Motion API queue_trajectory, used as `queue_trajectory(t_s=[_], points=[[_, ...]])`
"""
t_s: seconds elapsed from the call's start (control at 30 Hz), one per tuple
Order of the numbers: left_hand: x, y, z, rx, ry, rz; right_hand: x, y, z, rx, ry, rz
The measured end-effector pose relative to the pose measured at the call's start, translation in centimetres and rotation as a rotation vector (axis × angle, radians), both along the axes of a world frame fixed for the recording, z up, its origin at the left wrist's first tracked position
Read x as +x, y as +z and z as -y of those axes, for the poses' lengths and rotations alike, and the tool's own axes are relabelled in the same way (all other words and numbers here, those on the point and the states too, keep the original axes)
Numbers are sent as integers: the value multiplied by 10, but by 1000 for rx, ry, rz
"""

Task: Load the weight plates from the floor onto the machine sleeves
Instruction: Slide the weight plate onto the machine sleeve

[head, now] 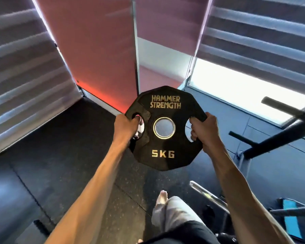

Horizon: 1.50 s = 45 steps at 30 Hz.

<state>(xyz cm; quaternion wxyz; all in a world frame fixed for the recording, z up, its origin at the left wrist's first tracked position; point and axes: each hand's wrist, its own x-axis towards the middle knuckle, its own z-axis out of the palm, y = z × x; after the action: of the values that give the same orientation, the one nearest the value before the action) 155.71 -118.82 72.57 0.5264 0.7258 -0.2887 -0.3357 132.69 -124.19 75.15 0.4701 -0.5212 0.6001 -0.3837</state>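
Note:
A black 5 kg weight plate point(165, 128) marked "Hammer Strength" hangs in the air in front of me, face toward the camera, with a metal-ringed centre hole. My left hand point(126, 126) grips its left edge with the fingers curled through the left grip hole. My right hand point(205, 130) grips the right edge through the right grip hole. A shiny metal bar point(208, 195), possibly a machine sleeve, lies low at the lower right, below the plate.
Black machine frame tubes point(278, 136) cross the right side. A blue-and-black machine part point(290, 217) sits at the bottom right. Dark rubber floor point(63, 155) spreads left. Window blinds and a red wall panel stand ahead. My leg and bare foot point(162, 198) are below the plate.

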Motion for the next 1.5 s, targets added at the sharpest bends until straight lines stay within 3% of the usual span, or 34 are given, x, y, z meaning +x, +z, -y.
queue_trajectory(t_s=[0.43, 0.87, 1.1, 1.23, 1.5], points=[[5, 26, 325, -11, -304, 55, 9, 24, 247, -67, -360, 4], [-81, 64, 601, -109, -755, 10, -39, 57, 417, -217, -836, 5], [-159, 101, 683, -172, -1090, 17, -64, 83, 445, -277, -1182, -31], [-221, 122, 706, -278, -1275, 38, -96, 99, 446, -355, -1356, -193], [-363, 162, 726, -380, -1520, -13, -177, 130, 448, -460, -1616, -278]])
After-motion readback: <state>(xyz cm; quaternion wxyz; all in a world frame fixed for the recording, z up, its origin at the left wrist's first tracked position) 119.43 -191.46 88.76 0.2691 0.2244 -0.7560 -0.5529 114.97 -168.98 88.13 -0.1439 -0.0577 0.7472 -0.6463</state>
